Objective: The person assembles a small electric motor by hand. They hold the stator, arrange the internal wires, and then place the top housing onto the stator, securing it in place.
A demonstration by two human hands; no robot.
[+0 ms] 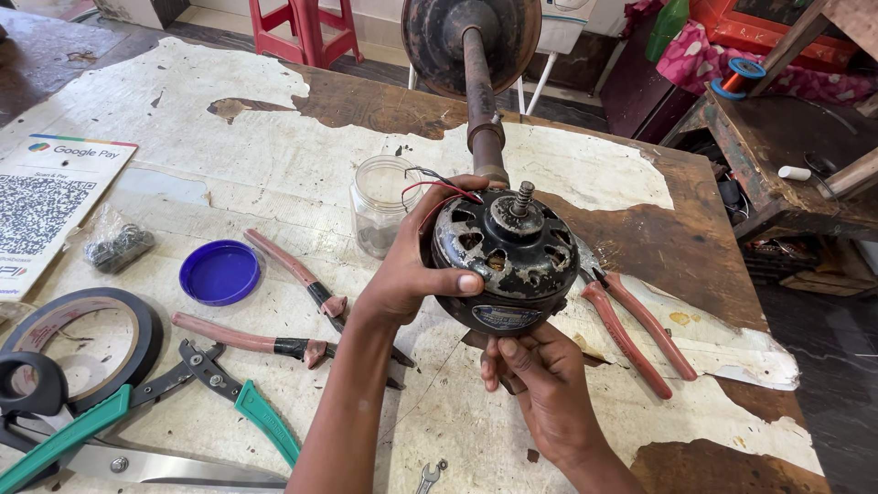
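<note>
Above the worn workbench (274, 137) I hold a black fan motor (505, 261). From the head view, my left hand (412, 270) wraps its side, thumb pressed on the front. My right hand (540, 384) supports it from below (fingers curled under). Red-handled pliers (636, 325) lie just beside it.

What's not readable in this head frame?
- Motor rear: faces away; left hand covers its left side.
- Right hand fingertips: hidden under the motor.
- Scissors: cut off by bottom edge.
- Spanner: cut off at bottom, too small to size.
- Jar contents: too unclear to identify.
</note>
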